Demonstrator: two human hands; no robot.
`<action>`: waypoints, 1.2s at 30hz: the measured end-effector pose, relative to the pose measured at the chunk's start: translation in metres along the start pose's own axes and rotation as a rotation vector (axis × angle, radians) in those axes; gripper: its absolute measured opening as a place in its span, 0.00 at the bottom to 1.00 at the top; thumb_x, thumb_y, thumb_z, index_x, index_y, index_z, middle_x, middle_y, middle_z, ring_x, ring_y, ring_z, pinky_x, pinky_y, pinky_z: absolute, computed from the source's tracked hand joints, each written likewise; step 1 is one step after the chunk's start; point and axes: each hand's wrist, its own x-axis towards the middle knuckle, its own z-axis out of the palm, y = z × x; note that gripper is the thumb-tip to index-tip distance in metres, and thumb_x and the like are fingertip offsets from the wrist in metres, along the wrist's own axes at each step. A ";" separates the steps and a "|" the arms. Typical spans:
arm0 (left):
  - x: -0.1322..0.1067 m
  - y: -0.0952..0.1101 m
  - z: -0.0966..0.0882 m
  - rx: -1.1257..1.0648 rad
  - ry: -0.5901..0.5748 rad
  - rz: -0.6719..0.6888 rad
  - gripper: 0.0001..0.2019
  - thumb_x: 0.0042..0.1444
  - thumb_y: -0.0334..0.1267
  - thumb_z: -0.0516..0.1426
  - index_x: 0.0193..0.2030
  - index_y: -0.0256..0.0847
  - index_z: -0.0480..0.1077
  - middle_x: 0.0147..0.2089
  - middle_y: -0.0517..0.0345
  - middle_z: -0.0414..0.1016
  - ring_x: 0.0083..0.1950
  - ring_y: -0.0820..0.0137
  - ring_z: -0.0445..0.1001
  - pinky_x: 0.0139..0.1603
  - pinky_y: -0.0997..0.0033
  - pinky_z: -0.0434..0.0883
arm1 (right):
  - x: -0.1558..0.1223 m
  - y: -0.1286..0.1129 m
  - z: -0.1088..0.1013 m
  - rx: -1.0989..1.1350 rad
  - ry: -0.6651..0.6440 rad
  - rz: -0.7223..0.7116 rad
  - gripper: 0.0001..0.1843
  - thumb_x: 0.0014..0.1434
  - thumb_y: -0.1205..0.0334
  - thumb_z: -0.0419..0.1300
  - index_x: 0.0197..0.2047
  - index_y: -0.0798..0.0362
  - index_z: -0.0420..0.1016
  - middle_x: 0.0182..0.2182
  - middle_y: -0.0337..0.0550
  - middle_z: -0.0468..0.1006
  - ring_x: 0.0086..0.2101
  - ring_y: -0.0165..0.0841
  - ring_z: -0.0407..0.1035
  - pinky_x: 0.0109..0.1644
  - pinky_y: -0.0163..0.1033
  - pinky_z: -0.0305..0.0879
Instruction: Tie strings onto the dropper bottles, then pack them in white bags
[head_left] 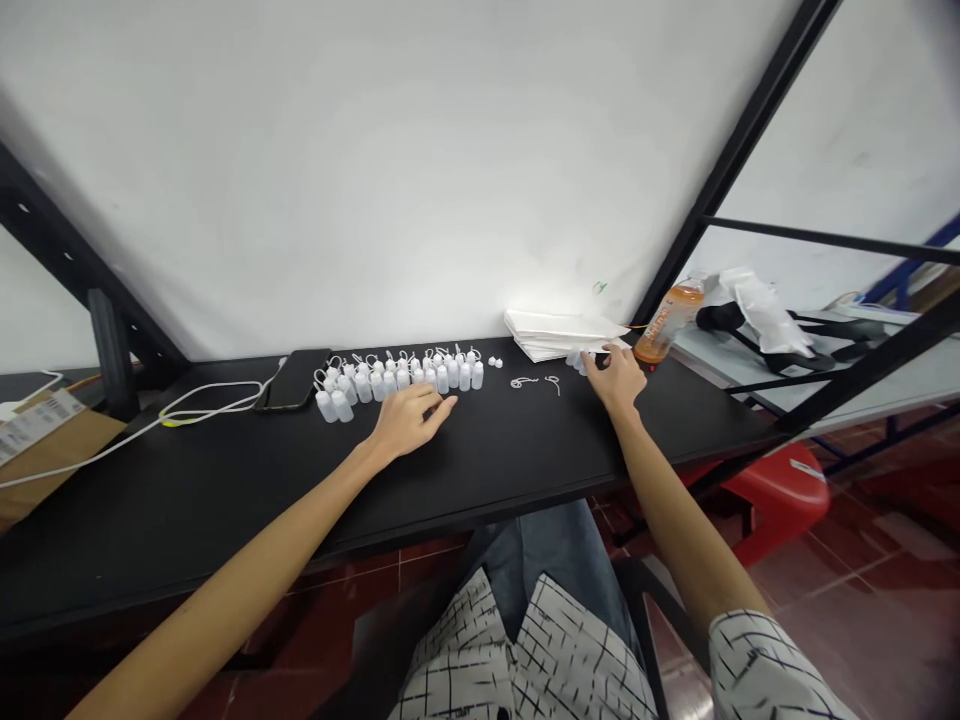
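Observation:
Several small white plastic bottles (397, 380) stand in rows on the black table (225, 480). My left hand (409, 420) rests on the table just in front of them, fingers stretched toward the right, holding nothing. My right hand (619, 378) reaches to the right end of the table, its fingers curled round a small white bottle (579, 360) beside a stack of white paper (559, 335). Two thin white cap straps (534, 382) and two tiny white caps (495, 361) lie between my hands.
A black phone (294, 380) with a white cable (202, 405) lies at the left of the bottles. A cardboard box (45, 440) sits at far left. An orange drink bottle (667, 322) stands at the table's right end. A red stool (780, 490) is below right.

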 end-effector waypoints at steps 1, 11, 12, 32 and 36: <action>0.000 -0.001 -0.001 0.001 0.000 -0.010 0.23 0.67 0.42 0.50 0.20 0.37 0.66 0.22 0.59 0.66 0.26 0.73 0.63 0.28 0.71 0.57 | 0.000 -0.001 0.002 0.002 -0.037 0.003 0.21 0.60 0.48 0.59 0.49 0.53 0.76 0.38 0.46 0.74 0.34 0.35 0.66 0.31 0.36 0.46; 0.000 -0.003 -0.002 -0.020 -0.065 -0.048 0.25 0.66 0.45 0.50 0.18 0.38 0.65 0.22 0.60 0.65 0.25 0.73 0.63 0.28 0.72 0.57 | -0.001 -0.012 -0.004 0.039 -0.067 0.097 0.09 0.57 0.58 0.58 0.35 0.55 0.76 0.34 0.48 0.75 0.32 0.35 0.66 0.32 0.37 0.51; 0.000 -0.003 -0.002 -0.027 -0.079 -0.046 0.25 0.66 0.45 0.50 0.18 0.38 0.65 0.21 0.60 0.64 0.25 0.73 0.63 0.28 0.72 0.57 | -0.002 -0.014 -0.007 0.060 -0.053 0.111 0.09 0.57 0.58 0.58 0.34 0.55 0.75 0.33 0.47 0.75 0.32 0.36 0.67 0.32 0.37 0.51; 0.036 0.043 0.031 -0.332 -0.428 -0.297 0.14 0.65 0.44 0.51 0.53 0.42 0.68 0.41 0.56 0.73 0.32 0.71 0.71 0.33 0.71 0.67 | -0.056 -0.107 -0.039 1.001 -0.774 -0.543 0.05 0.57 0.62 0.58 0.31 0.52 0.71 0.20 0.35 0.71 0.19 0.27 0.64 0.25 0.32 0.61; 0.033 0.039 0.035 -0.406 -0.448 -0.329 0.12 0.67 0.42 0.48 0.42 0.40 0.70 0.34 0.58 0.70 0.30 0.72 0.69 0.32 0.72 0.65 | -0.039 -0.107 -0.032 1.006 -0.884 -0.573 0.08 0.61 0.62 0.55 0.32 0.52 0.72 0.20 0.35 0.72 0.20 0.27 0.65 0.24 0.32 0.60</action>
